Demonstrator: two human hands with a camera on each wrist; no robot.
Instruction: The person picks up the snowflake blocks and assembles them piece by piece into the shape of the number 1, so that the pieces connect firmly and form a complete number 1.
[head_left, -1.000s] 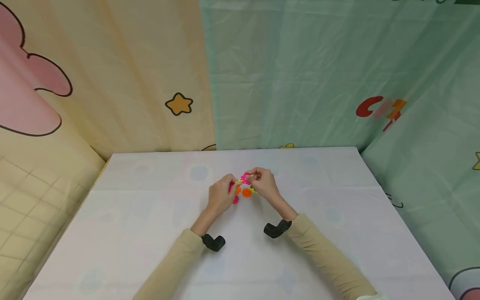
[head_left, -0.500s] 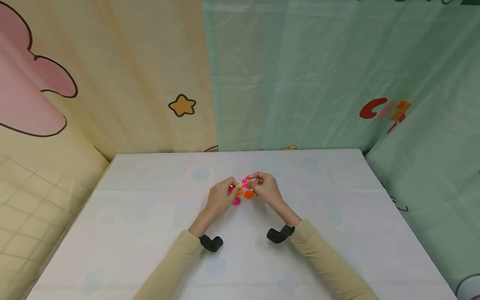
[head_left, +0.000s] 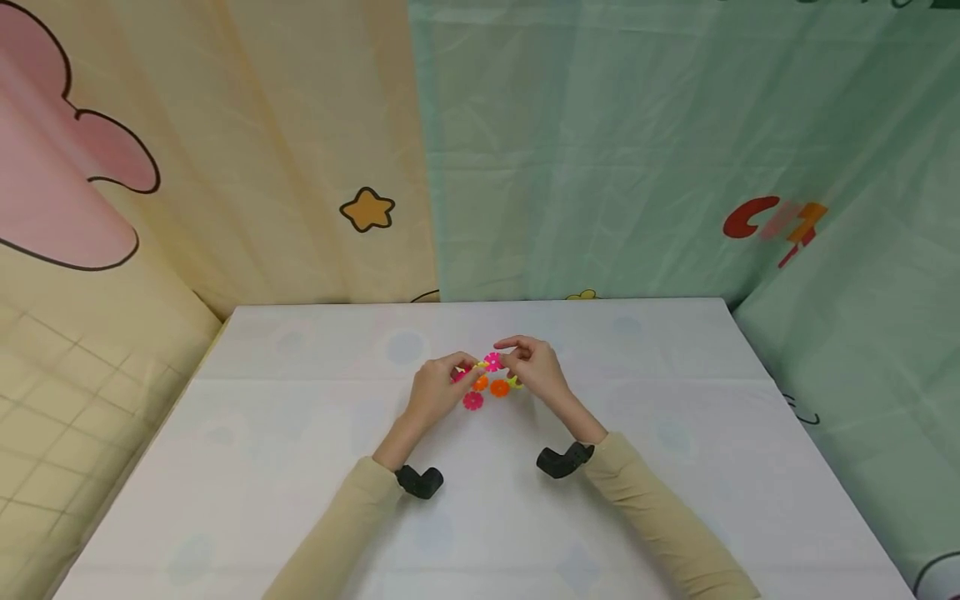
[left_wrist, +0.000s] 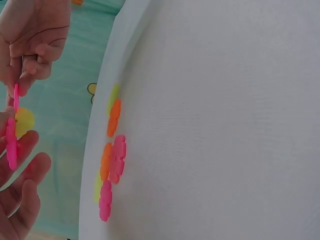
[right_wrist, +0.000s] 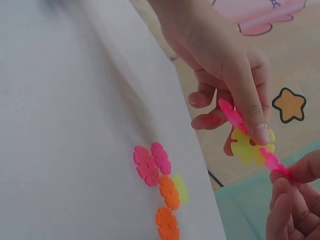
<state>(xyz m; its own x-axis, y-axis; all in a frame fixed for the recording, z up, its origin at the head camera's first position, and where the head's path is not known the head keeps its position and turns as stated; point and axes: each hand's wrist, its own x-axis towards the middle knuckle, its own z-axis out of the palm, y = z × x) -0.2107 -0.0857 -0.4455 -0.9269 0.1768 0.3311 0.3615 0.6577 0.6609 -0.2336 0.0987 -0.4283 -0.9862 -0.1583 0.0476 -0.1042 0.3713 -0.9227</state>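
Three flower-shaped plastic discs are joined in a short chain above the table. In the right wrist view, a yellow disc sits between one pink disc and another pink disc. My left hand pinches the yellow disc, its thumb lying on the face. At the chain's other end, my right hand pinches the second pink disc between thumb and finger. In the head view, one right finger stretches out above that disc. Both hands are near the table's far half.
Below the hands, several loose discs lie on the white table: pink, orange and yellow ones. Printed curtains hang behind the table's back edge. Each wrist carries a black camera mount.
My right index finger has straightened and lifted off the pink disc's upper side, so more of that disc shows. The left hand keeps its hold, and the head view has shifted slightly.
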